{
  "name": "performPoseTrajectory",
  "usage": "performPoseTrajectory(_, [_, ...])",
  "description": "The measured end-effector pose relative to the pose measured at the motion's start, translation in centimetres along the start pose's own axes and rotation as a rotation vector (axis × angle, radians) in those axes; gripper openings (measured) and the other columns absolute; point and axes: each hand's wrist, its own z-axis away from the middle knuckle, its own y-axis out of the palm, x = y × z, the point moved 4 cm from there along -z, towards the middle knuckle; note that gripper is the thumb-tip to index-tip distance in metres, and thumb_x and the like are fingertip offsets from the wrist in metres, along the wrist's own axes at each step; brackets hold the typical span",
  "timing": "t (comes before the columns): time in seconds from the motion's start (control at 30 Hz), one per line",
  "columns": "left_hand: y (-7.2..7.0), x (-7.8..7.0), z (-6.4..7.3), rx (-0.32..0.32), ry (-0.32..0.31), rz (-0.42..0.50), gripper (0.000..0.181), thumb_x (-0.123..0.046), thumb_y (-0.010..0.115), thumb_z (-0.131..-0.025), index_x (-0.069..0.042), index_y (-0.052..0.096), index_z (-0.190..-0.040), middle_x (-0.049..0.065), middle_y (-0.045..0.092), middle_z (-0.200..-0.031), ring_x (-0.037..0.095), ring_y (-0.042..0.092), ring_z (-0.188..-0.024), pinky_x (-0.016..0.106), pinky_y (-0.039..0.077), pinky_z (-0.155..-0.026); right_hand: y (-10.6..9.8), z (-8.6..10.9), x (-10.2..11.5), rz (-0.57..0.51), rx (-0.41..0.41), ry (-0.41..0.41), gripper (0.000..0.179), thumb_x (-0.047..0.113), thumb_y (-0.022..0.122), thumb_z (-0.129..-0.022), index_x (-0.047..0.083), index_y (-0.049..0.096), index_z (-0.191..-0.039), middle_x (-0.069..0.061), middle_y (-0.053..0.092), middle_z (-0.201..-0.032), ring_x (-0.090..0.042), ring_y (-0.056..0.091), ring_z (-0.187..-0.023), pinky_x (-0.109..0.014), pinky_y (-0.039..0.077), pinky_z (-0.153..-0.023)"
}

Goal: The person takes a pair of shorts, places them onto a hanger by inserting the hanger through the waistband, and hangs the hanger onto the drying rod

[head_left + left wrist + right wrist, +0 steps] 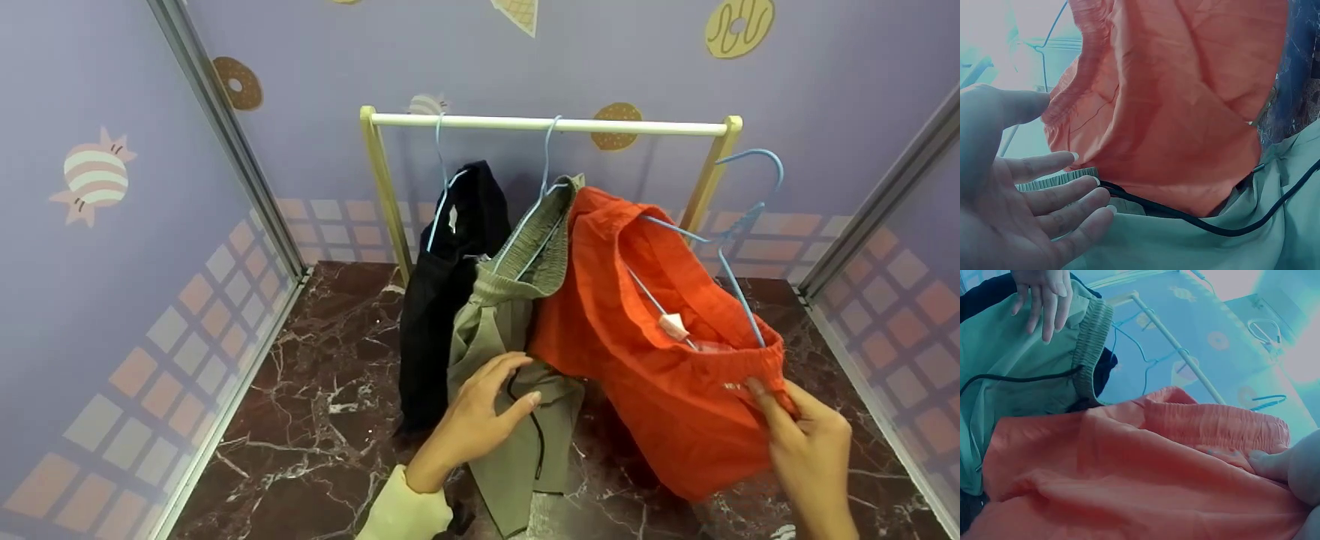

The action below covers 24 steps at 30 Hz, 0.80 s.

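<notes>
In the head view my right hand (810, 442) pinches the waistband of a pair of orange shorts (645, 360), thumb on the outside near small white lettering. A blue hanger (739, 225) sits inside that waistband, its hook free of the rail and pointing up at the right. My left hand (480, 412) has its fingers spread in front of grey-green pants (517, 322), holding nothing. Those pants hang from the rail on a blue hanger (546, 161), a black drawstring (538, 427) dangling down their front. In the left wrist view, the fingertips (1095, 181) overlap the drawstring's upper end.
A small rack with a white rail (510, 122) and wooden posts stands against the back wall. Black pants (442, 315) hang at its left on another blue hanger (441, 150). Patterned side panels (97, 300) flank the dark marbled floor (315, 420).
</notes>
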Motion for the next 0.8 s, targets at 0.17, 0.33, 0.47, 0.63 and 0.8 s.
performPoseTrajectory(0.17, [-0.1,-0.1,0.1,-0.001,0.006,0.004,0.050,-0.048,0.053,-0.097,-0.023,0.047,-0.140,-0.002,0.045,-0.147,0.022,0.052,-0.127,0.041,0.046,-0.101,1.1,-1.3,0.5,-0.019,-0.002,-0.035,0.010,0.008,0.072,-0.086,0.000,0.076,-0.091,0.017,0.071,-0.074,0.012,0.058,-0.063,-0.006,0.043,-0.060])
performPoseTrajectory(0.33, [-0.1,0.0,0.1,-0.001,0.007,0.007,0.049,-0.048,0.052,-0.097,-0.023,0.047,-0.139,-0.003,0.045,-0.146,0.022,0.053,-0.126,0.041,0.048,-0.097,1.9,-2.3,1.4,-0.039,-0.037,-0.058,0.008,0.006,0.071,-0.086,-0.001,0.075,-0.088,0.030,0.063,-0.070,0.011,0.052,-0.060,-0.007,0.040,-0.058])
performPoseTrajectory(0.47, [-0.1,0.0,0.2,0.001,0.004,0.014,0.049,-0.048,0.052,-0.097,-0.023,0.047,-0.139,-0.002,0.044,-0.147,0.022,0.053,-0.125,0.042,0.048,-0.097,2.5,-3.0,2.1,-0.044,-0.050,-0.076,0.010,0.008,0.071,-0.087,-0.001,0.075,-0.086,0.033,0.060,-0.069,0.010,0.050,-0.060,-0.007,0.040,-0.058])
performPoseTrajectory(0.63, [0.0,-0.2,0.4,0.003,-0.005,0.018,0.049,-0.049,0.052,-0.097,-0.023,0.048,-0.139,-0.002,0.045,-0.147,0.020,0.052,-0.126,0.042,0.046,-0.101,3.5,-3.7,2.4,-0.025,-0.048,-0.074,0.014,0.012,0.071,-0.088,-0.001,0.076,-0.090,0.036,0.059,-0.072,0.013,0.053,-0.063,-0.005,0.041,-0.061])
performPoseTrajectory(0.8, [0.3,-0.2,0.7,0.021,-0.009,0.024,0.050,-0.050,0.051,-0.097,-0.024,0.047,-0.139,-0.004,0.045,-0.147,0.019,0.052,-0.127,0.042,0.045,-0.102,4.3,-4.2,2.8,0.015,-0.047,-0.083,0.014,0.013,0.072,-0.087,0.002,0.077,-0.092,0.025,0.066,-0.076,0.015,0.052,-0.066,-0.005,0.040,-0.062])
